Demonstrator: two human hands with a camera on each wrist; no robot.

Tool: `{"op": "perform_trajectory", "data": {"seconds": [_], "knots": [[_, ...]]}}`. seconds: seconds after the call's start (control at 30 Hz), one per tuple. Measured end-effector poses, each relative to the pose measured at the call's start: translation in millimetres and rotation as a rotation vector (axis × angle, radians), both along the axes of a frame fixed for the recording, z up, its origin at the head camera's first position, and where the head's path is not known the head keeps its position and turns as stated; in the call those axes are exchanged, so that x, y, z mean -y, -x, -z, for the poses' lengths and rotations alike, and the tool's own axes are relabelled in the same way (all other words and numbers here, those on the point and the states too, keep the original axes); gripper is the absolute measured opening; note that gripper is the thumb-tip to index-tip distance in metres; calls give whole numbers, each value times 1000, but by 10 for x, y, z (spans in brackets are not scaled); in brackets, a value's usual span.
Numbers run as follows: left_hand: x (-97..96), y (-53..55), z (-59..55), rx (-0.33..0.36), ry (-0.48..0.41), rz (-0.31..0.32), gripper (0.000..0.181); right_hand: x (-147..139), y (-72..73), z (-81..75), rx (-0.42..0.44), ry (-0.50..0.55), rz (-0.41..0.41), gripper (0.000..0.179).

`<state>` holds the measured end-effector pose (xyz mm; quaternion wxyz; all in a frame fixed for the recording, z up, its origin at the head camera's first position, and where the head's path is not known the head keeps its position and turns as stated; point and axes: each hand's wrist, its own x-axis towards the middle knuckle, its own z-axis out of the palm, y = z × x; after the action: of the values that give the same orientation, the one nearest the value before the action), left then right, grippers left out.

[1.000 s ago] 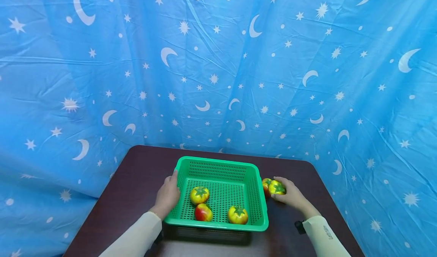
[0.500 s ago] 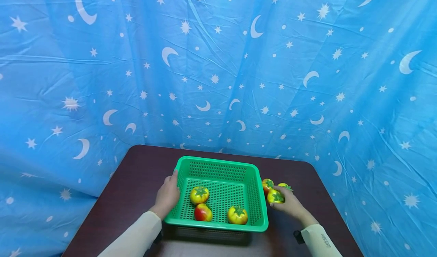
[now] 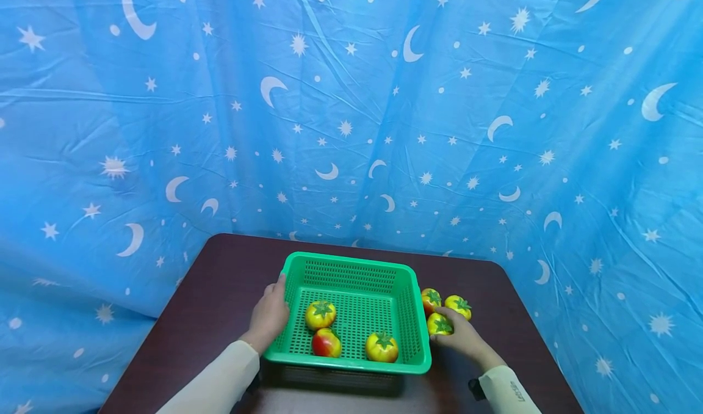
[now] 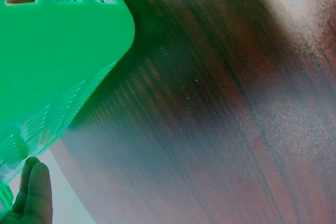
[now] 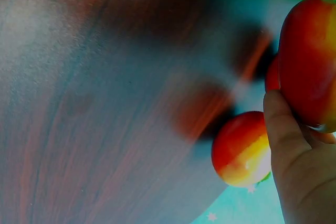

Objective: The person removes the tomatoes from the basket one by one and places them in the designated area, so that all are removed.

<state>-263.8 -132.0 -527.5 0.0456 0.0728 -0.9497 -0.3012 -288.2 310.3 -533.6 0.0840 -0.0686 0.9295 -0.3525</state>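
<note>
My left hand (image 3: pixel 269 317) sits on left side of basket (image 3: pixel 351 364) — probably steadying it, grip unclear. Right hand (image 3: pixel 465 339) holds 1 tomato (image 3: pixel 439 324) right of basket; 2 loose tomatoes (image 3: pixel 458 306) nearby, 3 tomatoes inside (image 3: pixel 321 314).

I see two cream-sleeved arms (image 3: pixel 213 377): the left hand (image 3: pixel 269 316) grips the rectangular green plastic basket (image 3: pixel 349 276) by its left edge; right of it, the right hand (image 3: pixel 461 336) holds a red-and-yellow tomato (image 3: pixel 439 324).

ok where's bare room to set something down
Free: table left of the left hand, table behind the three outer fruits, far half of the basket. Crowded: right of the basket, with those fruits and the right hand.
</note>
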Motion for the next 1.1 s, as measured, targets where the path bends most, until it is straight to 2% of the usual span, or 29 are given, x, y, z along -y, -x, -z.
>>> {"op": "perform_trajectory", "data": {"seconds": [0.5,0.7,1.1], "knots": [[1,-5,-19,2,6,2,69,38,-35,135,-32,-1,-14,71],[-4,-15,-36,-2,2,-1,69,40,-34,182,-20,-22,-2,71],[-7,-19,-22,-3,-2,-7,69,86,-12,218,-16,-9,17,73]]}}
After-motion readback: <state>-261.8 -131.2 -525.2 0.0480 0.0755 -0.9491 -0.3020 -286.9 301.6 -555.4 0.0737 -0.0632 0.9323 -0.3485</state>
